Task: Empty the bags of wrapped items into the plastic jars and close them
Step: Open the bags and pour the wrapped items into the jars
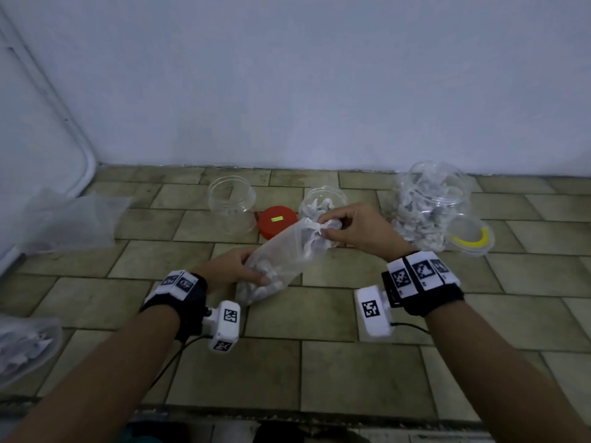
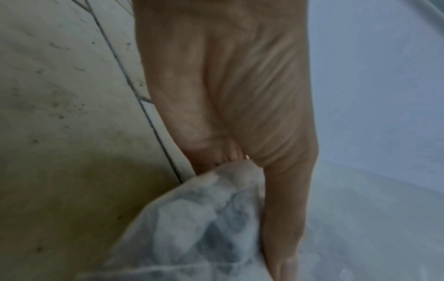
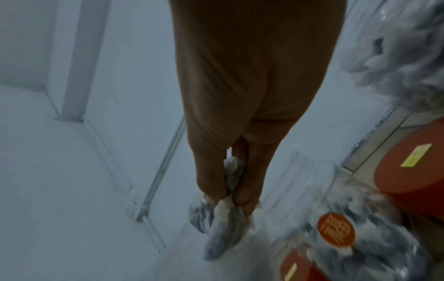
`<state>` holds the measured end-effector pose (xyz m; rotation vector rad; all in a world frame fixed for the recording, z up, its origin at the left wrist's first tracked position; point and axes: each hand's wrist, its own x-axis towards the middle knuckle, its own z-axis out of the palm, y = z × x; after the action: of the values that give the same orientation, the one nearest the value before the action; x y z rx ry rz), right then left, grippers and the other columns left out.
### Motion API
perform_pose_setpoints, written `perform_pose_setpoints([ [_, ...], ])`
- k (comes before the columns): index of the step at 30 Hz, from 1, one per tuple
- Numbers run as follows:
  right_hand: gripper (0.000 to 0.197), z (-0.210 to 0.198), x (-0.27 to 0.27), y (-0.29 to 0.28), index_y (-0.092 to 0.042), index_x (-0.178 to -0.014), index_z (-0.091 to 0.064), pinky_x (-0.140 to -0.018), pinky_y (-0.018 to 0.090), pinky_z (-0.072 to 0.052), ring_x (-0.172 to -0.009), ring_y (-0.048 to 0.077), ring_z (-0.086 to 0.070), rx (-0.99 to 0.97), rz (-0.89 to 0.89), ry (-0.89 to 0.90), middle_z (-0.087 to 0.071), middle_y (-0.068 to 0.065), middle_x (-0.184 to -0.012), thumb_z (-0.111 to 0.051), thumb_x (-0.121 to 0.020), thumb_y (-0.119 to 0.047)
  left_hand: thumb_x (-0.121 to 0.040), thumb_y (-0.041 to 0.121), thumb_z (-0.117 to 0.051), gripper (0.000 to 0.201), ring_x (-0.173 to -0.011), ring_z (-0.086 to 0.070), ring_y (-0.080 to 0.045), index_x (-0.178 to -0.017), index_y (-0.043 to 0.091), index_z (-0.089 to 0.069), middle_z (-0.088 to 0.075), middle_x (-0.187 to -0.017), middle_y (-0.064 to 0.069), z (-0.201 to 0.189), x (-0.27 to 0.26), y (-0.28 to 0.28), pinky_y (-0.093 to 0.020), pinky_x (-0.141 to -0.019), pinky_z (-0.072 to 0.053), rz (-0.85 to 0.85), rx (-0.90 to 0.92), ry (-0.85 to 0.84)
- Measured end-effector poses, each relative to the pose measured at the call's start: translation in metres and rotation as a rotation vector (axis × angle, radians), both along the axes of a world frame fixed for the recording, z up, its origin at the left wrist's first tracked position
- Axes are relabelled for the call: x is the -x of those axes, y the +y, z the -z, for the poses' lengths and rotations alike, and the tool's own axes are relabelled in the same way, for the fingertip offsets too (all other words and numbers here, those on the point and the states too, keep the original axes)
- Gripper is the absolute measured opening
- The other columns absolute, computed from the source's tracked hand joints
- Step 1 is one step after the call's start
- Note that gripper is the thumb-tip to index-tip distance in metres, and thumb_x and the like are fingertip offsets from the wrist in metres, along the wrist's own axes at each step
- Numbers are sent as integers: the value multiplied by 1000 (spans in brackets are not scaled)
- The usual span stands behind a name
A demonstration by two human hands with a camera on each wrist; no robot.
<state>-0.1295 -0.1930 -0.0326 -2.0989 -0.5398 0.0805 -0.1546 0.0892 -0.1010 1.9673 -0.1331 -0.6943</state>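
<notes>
The sheer white drawstring pouch of small white pieces (image 1: 281,251) looks filled. The left hand (image 1: 230,266) grips its bottom end and the right hand (image 1: 355,228) pinches its gathered neck. Closing it seems to be what's left; the small clear plastic jar (image 1: 323,199) just beyond the right hand holds more pieces.

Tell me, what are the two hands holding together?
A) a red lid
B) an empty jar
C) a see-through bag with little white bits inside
C: the left hand grips the low end of the see-through bag and the right hand pinches its top, while the red lid and the empty jar sit on the floor, touched by neither hand.
</notes>
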Motion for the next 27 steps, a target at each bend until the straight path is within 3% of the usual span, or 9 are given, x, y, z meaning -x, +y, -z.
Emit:
perform_pose_setpoints([
  [3,20,-12,-6,-11,-10,-99,-73,-70,8,-48,-75,-8,-62,-129,85,5,-72,-3,-91,-72,-80,-8,-74,16,-80,43,-98,-67,-6,-111,28,-63,-72,-106,9,0,3,-1,-21,-83,-51,-23,29,-21],
  [7,21,-23,-28,-15,-15,-100,-72,-74,19,-52,-81,3,-64,-156,185,-42,-72,-5,-90,-73,-80,-16,-74,19,-80,41,-94,-67,-1,-109,31,-62,-72,-103,10,1,4,-4,-16,-78,-50,-26,16,-44],
  [9,18,-25,-43,-10,-14,-97,-73,-69,14,-46,-80,5,-60,-32,199,-129,-70,-3,-89,-72,-80,-17,-75,21,-81,40,-93,-66,1,-108,32,-62,-71,-103,10,2,5,-5,-12,-74,-49,-43,2,-79],
  [12,20,-27,-56,3,-15,-102,-71,-64,5,-34,-85,5,-53,347,124,-149,-62,-9,-93,-67,-83,-17,-75,23,-81,45,-95,-66,-1,-115,28,-62,-71,-107,8,4,6,-5,-14,-77,-50,-47,2,-99],
  [15,24,-24,-61,13,-18,-108,-68,-76,17,-38,-91,7,-52,517,47,-122,-63,-5,-106,-62,-85,-18,-75,22,-81,48,-94,-66,0,-118,25,-62,-71,-106,10,4,6,-5,-12,-75,-50,-55,7,-84],
  [19,18,-24,-63,18,-14,-88,-69,-73,18,-37,-84,11,-54,401,127,-191,-55,-4,-92,-54,-84,-5,-75,23,-81,45,-94,-67,-1,-116,25,-62,-72,-104,10,4,6,-4,-14,-76,-50,-53,13,-75],
  [22,23,-27,-50,25,-13,-74,-69,-66,17,-38,-67,2,-52,352,121,-223,-55,-12,-73,-50,-80,0,-74,28,-82,52,-100,-66,-6,-121,23,-61,-70,-110,7,6,6,-3,-22,-85,-52,-53,6,-73],
  [25,27,-29,-21,30,-12,-69,-70,-57,7,-36,-56,-3,-54,344,-16,-166,-56,-17,-63,-49,-79,1,-70,35,-84,60,-105,-64,-10,-124,23,-59,-69,-113,6,10,7,-1,-31,-93,-52,-70,-7,-76],
  [27,28,-21,-9,34,-15,-65,-68,-56,8,-37,-53,1,-52,476,-177,-92,-56,-17,-61,-50,-80,1,-70,37,-84,59,-103,-65,-10,-122,25,-59,-69,-112,6,13,9,0,-33,-93,-53,-76,-12,-91],
])
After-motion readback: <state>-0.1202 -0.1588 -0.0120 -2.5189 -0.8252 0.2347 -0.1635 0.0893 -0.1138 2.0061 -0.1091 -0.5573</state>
